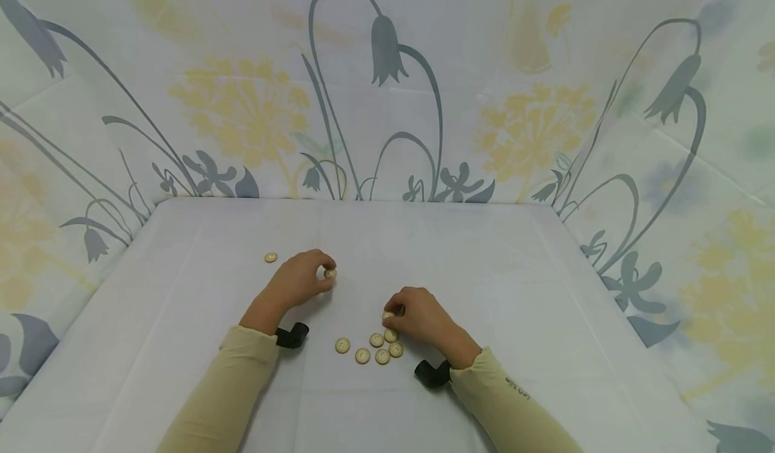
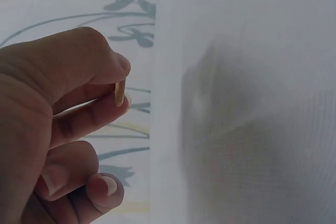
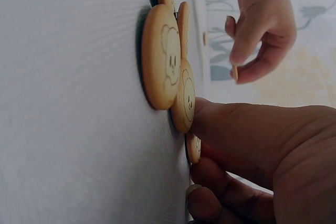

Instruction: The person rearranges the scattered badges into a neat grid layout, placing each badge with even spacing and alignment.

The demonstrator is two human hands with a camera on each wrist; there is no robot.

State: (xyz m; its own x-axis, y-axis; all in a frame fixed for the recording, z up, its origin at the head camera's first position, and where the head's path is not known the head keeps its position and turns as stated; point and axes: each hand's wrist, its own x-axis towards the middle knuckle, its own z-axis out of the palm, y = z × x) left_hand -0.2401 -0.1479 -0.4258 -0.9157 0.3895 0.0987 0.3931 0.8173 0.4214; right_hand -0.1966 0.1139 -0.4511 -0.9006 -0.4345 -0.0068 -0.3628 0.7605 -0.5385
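Observation:
My left hand [image 1: 298, 279] pinches a tan round disc [image 1: 329, 273] between thumb and finger, raised over the table at its middle; the left wrist view shows this disc [image 2: 120, 93] edge-on. Lower and to the right, my right hand [image 1: 422, 313] holds another such disc [image 1: 387, 316] at its edge, close over the tabletop. In the right wrist view the thumb overlaps the discs, and part of the held disc [image 3: 195, 149] is hidden. A bear face is drawn on the nearest disc [image 3: 161, 59]. Several more discs [image 1: 383, 356] lie flat in a cluster beside this hand.
A single disc [image 1: 270, 257] lies apart, left of my left hand. The table has a white cloth [image 1: 484, 251], and flower-printed fabric [image 1: 363, 136] rises behind it and at both sides. Black wrist mounts [image 1: 293, 336] stick out at both sleeves.

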